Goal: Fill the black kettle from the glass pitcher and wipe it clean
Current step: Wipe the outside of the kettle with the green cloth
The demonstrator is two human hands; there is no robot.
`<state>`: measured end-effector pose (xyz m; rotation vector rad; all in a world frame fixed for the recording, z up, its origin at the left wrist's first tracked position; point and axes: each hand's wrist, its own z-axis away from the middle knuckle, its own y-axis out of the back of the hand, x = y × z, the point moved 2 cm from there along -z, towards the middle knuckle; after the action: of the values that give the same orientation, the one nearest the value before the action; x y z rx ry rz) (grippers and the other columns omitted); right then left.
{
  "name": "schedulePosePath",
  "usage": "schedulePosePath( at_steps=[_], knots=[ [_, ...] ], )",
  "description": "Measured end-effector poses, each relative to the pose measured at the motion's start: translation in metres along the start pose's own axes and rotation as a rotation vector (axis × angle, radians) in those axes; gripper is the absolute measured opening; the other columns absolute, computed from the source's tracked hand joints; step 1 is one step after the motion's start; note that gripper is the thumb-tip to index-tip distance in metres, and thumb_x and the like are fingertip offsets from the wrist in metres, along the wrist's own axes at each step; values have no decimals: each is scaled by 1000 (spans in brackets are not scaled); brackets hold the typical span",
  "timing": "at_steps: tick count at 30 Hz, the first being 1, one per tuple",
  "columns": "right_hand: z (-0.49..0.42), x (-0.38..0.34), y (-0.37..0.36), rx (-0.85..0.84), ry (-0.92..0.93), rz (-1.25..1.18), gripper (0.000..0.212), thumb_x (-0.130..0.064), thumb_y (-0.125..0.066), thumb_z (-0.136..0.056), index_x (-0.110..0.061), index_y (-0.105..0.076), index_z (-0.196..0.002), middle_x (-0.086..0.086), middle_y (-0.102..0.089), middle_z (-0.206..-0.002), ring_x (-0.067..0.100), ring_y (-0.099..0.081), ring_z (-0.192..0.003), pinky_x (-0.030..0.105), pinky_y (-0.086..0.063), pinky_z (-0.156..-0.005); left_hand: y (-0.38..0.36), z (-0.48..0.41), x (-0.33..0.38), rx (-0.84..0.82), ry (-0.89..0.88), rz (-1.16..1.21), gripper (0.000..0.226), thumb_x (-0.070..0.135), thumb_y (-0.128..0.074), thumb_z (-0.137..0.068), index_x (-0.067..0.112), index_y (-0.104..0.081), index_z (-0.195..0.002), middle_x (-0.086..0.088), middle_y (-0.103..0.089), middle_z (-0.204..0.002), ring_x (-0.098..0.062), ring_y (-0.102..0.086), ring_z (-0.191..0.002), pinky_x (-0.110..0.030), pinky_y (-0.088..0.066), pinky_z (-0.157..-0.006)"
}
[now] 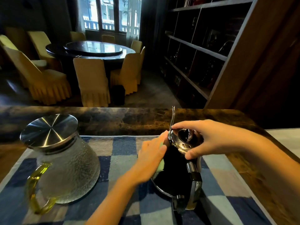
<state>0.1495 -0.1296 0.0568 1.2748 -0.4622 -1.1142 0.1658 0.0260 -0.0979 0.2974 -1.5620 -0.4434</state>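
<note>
Your black kettle [175, 172] with its shiny silver lid [180, 140], your clear bumpy pitcher [69, 168] with a yellow handle [34, 189] and silver top [48, 129], your pale green rag [159, 166], blue and white checked cloth [123, 146], brown blotchy worktop [129, 117], yellow chairs [92, 78]

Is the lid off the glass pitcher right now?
No, the steel lid sits on top of the glass pitcher, which stands on the checked cloth left of the black kettle.

Restaurant-style private dining room: large dark round table [53, 51] with glass turntable [93, 47] in upper left of frame, ringed by chairs [90, 78] in yellow skirted covers; tall dark open shelving [194, 47] along the right; mottled stone counter [113, 119] with blue checked cloth [123, 145] across the bottom.
</note>
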Motion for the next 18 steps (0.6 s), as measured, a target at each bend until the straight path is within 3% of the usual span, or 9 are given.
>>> schedulePosePath(
  at_steps=[2, 4, 6, 7, 8, 11, 13, 16, 18],
  knots=[
    [-4, -7, 2, 21, -8, 63, 86, -41, -78, -72, -42, -31, -144, -18, -40, -145, 7, -39, -132, 23, -32, -102, -7, 3, -22, 11, -93, -153, 27, 48, -34, -96, 60, -39, -119, 24, -57, -117, -9, -53, -110, -43, -42, -95],
    [-6, -10, 2, 32, 13, 103, 87, -41, -78, -72, -41, -31, -145, -17, -38, -148, 10, -35, -136, 27, -31, -105, -14, 26, -41, 44, -114, -173, 37, 63, -26, -90, 56, -32, -125, 20, -51, -129, -14, -49, -123, -49, -40, -101],
    [-4, -11, 3, 33, 10, 118, 87, -42, -77, -72, -40, -31, -145, -17, -38, -149, 10, -34, -137, 29, -31, -107, -23, 54, -37, 15, -174, -93, 71, 80, -9, -77, 49, -8, -142, 17, -15, -156, -10, -12, -146, -47, -10, -120],
    [-4, -12, 3, 34, 6, 121, 87, -42, -77, -72, -39, -31, -145, -16, -38, -149, 11, -34, -137, 30, -31, -108, -26, 67, -25, -16, -199, -29, 80, 84, -3, -74, 45, 6, -144, 20, 3, -158, -1, 5, -145, -41, 2, -121],
    [-4, -12, 4, 34, 4, 123, 87, -41, -77, -72, -38, -32, -145, -15, -38, -149, 11, -35, -137, 30, -32, -108, -26, 73, -10, -28, -223, 66, 83, 84, -3, -73, 43, 11, -144, 24, 10, -156, 4, 12, -143, -40, 4, -121],
    [-5, -13, 4, 44, -8, 120, 87, -41, -79, -71, -37, -34, -145, -13, -42, -146, 12, -40, -133, 30, -36, -106, -10, 58, 33, -72, -269, 316, 72, 82, -13, -77, 53, -9, -143, 24, -15, -154, 6, -9, -142, -43, -13, -120],
    [-5, -12, 5, 48, -28, 116, 90, -42, -80, -68, -34, -33, -145, -11, -45, -144, 13, -45, -129, 27, -38, -102, 3, 33, 52, -129, -245, 492, 56, 81, -17, -78, 58, -36, -126, 21, -43, -137, 9, -35, -129, -24, -31, -111],
    [-6, -12, 7, 31, -60, 97, 91, -45, -82, -64, -27, -37, -141, -5, -52, -137, 14, -52, -121, 23, -43, -94, 9, 0, 52, -220, -149, 525, 66, 69, -11, -82, 32, -56, -113, 4, -62, -117, 2, -56, -108, -18, -42, -101],
    [-5, -15, 9, 13, -79, 113, 89, -45, -82, -64, -20, -40, -138, -2, -54, -134, 17, -54, -118, 27, -47, -95, 4, -11, 32, -261, -116, 496, 78, 68, -10, -87, 15, -64, -107, -16, -66, -110, -12, -62, -104, -30, -44, -99]
  ],
)
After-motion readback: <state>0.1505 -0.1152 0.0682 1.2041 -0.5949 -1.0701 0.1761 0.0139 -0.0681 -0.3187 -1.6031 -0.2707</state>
